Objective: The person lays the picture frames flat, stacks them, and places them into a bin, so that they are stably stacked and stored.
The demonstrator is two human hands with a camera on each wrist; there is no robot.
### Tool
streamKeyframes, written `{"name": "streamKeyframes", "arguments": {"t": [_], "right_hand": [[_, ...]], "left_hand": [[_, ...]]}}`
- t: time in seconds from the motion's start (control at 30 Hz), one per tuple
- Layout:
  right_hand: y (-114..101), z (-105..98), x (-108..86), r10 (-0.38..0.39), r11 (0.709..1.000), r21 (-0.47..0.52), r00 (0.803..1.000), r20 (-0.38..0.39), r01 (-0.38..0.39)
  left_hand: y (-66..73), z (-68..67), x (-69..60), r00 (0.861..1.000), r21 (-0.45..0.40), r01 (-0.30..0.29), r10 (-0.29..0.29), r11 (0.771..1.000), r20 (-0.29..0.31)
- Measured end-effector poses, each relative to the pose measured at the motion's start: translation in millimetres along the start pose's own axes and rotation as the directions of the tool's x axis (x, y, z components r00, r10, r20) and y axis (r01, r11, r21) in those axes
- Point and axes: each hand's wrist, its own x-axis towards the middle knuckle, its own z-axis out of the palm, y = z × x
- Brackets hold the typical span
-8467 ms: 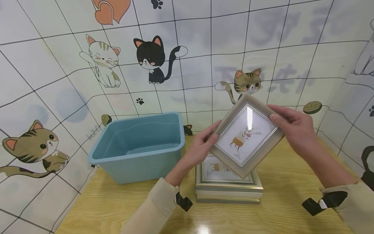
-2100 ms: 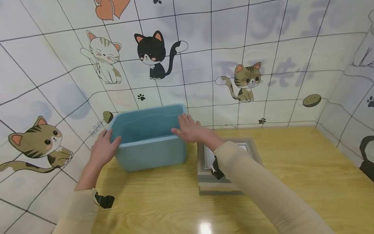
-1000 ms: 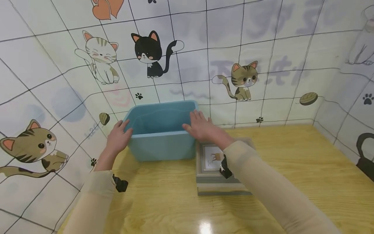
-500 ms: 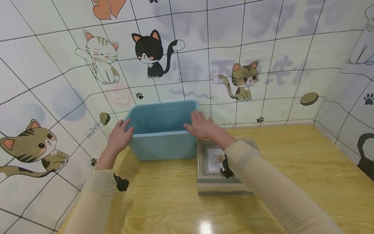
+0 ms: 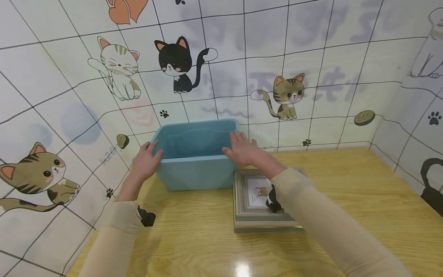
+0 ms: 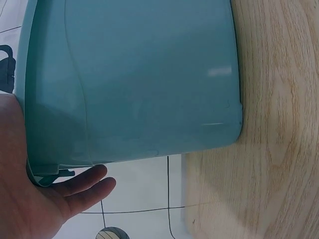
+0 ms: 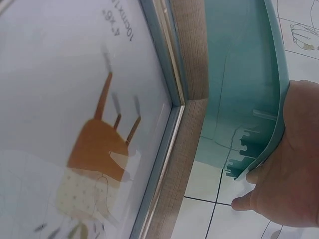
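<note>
A pale blue plastic bin (image 5: pixel 197 173) stands on the table against the wall, its long side facing me. At its left front corner my left hand (image 5: pixel 145 161) rests on the rim, with fingers extended along the short side; the left wrist view shows two fingers (image 6: pixel 87 186) just below the rim. My right hand (image 5: pixel 243 150) lies on the right front corner, fingers mostly straight over the rim and thumb by the front edge. A stack of grey-beige picture frames (image 5: pixel 242 211) sits right beside the bin, partly hidden under my right forearm. The top picture (image 7: pixel 104 134) shows a brown legged shape.
The wooden table (image 5: pixel 194 238) extends in front of the bin and to the right of the frames. A wall (image 5: pixel 238 100) with cat drawings and grid lines closes off the back and left. A dark handled object (image 5: pixel 432 188) appears at the right edge.
Earlier, both hands held a picture frame above the stack; they now rest on the bin. The bin has shifted right and slightly back, close beside the frames, moving only slightly in the last second.
</note>
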Motion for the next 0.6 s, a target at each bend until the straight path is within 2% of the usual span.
{"name": "streamKeyframes", "arguments": {"t": [0.43,0.6], "right_hand": [[15,-2,-4.7,-0.009,1.000,-0.009,1.000,-0.015,0.009],[23,-4,-9.2,-0.013,1.000,0.003,1.000,-0.014,0.013]], "left_hand": [[9.9,5.8,1.5,0.999,0.006,-0.042,0.042,0.999,0.019],[18.4,9.3,-0.9,0.999,-0.014,-0.041,0.042,0.999,0.031]]}}
